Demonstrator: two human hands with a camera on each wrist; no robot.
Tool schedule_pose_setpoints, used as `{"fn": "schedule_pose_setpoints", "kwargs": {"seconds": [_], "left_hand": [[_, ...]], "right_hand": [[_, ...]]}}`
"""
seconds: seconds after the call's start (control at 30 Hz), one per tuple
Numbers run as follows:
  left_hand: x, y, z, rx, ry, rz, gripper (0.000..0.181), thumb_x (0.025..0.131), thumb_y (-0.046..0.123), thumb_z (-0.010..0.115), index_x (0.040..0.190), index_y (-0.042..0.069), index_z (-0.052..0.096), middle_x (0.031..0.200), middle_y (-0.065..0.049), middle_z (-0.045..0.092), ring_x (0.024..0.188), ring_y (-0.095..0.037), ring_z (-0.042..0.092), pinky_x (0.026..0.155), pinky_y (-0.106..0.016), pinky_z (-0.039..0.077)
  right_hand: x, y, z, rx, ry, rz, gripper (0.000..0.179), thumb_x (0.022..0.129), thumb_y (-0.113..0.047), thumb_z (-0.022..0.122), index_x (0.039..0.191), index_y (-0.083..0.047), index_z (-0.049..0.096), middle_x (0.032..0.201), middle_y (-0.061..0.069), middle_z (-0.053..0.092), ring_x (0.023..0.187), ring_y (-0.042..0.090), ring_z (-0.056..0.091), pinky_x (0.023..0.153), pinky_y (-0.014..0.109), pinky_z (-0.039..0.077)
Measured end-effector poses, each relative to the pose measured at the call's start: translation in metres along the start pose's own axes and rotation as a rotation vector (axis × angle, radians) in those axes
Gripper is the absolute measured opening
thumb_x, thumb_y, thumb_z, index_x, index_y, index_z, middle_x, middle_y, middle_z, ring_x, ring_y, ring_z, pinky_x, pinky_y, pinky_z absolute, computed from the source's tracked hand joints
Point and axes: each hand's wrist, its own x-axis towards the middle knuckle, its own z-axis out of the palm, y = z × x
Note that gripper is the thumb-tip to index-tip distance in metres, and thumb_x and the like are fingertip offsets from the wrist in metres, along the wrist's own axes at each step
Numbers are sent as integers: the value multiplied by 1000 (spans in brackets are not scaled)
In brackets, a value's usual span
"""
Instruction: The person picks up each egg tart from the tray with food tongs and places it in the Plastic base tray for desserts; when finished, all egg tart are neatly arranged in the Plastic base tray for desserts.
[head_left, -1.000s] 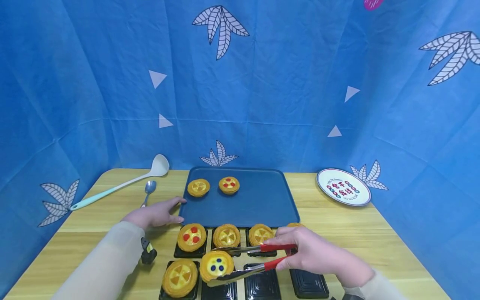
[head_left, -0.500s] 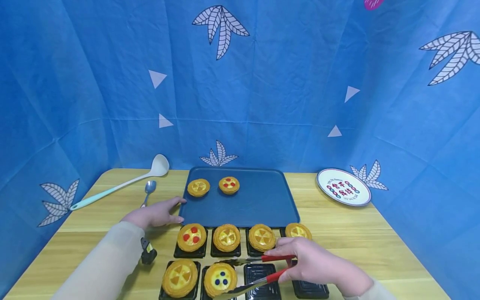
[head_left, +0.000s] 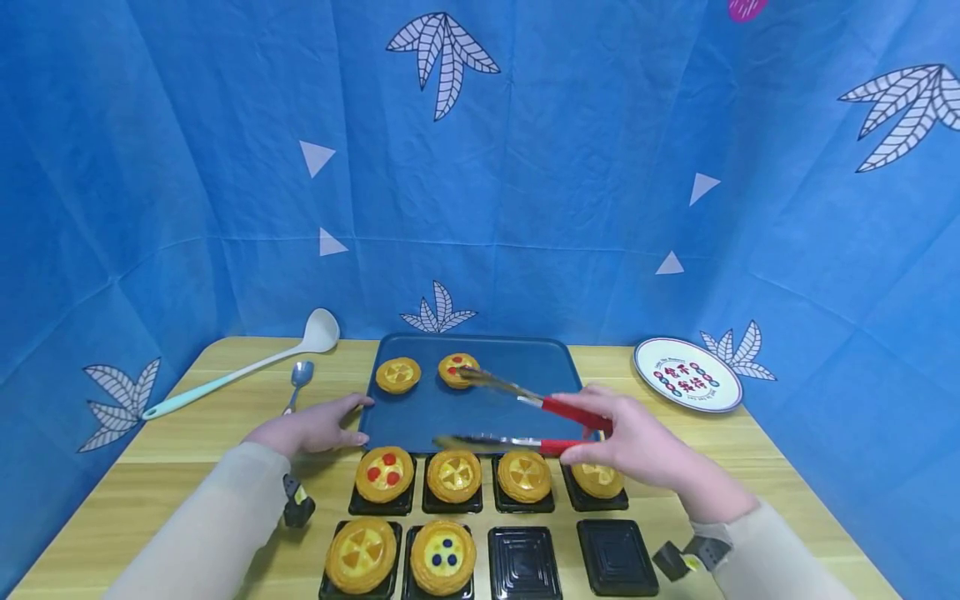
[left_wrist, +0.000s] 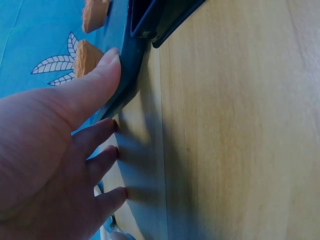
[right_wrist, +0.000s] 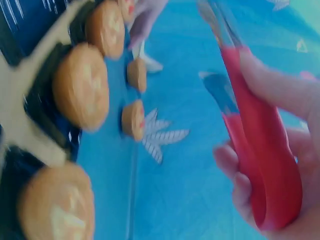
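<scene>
My right hand [head_left: 600, 440] grips red-handled tongs [head_left: 525, 408], whose arms stand apart and empty over the blue tray [head_left: 525, 367]; one tip lies near a red-dotted tart [head_left: 454, 367] beside another tart [head_left: 397, 375]. The right wrist view shows fingers curled round the red handles [right_wrist: 260, 165]. My left hand [head_left: 348, 421] rests flat on the table, its thumb [left_wrist: 100, 80] against the tray's left edge [left_wrist: 125, 60]. Several tarts sit in black cases; a blue-dotted tart [head_left: 442, 554] sits in the front row.
Two empty black cases [head_left: 524, 562] [head_left: 617, 557] stand at the front right. A white ladle [head_left: 247, 367] and a spoon [head_left: 297, 379] lie at the back left, a printed plate [head_left: 686, 373] at the back right. Blue cloth walls surround the wooden table [head_left: 750, 467].
The right hand lowered the blue-dotted tart into a front-row case, let it go, then swung the empty tongs up and away over the tray. The left hand stayed put.
</scene>
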Motion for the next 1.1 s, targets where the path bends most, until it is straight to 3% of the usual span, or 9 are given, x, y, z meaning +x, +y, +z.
{"fn": "schedule_pose_setpoints", "kwargs": {"seconds": [0.17,0.3,0.43,0.6,0.8,1.1], "left_hand": [[0,0,-2,-2,2,-4,65,94,30,68,147,4,40,152,-31,30,137,-52,28,110,-64,27],[1,0,-1,0,2,-3,65,94,30,69,147,5,40,152,-30,31,138,-51,29,110,-63,27],[1,-1,-1,0,1,-7,66,94,31,69,147,6,40,152,-30,31,138,-50,29,110,-63,28],[2,-3,1,0,0,-24,67,94,32,69,148,7,40,153,-29,30,138,-50,29,110,-63,27],[2,-3,2,3,1,-38,66,94,33,69,148,8,40,154,-28,30,138,-50,29,110,-63,28],[2,-3,2,-6,0,-40,67,94,33,69,149,8,40,154,-28,30,139,-48,29,110,-62,28]], "right_hand": [[45,24,-4,-60,129,119,68,79,-32,85,136,-6,60,107,7,61,85,24,55,64,33,50],[71,41,7,-110,102,222,72,78,-35,85,137,-3,58,108,10,62,88,25,56,67,33,51],[88,48,22,-121,67,268,72,78,-32,86,137,-1,58,111,13,62,93,27,56,73,37,52],[102,47,39,-113,52,302,69,78,-29,86,136,-2,59,114,12,61,98,26,57,80,40,53],[111,44,49,-99,47,330,63,81,-29,84,134,-3,61,113,8,62,96,23,59,79,38,54],[107,43,47,-97,67,331,53,85,-30,79,131,-6,65,109,6,63,89,21,59,72,36,52]]}}
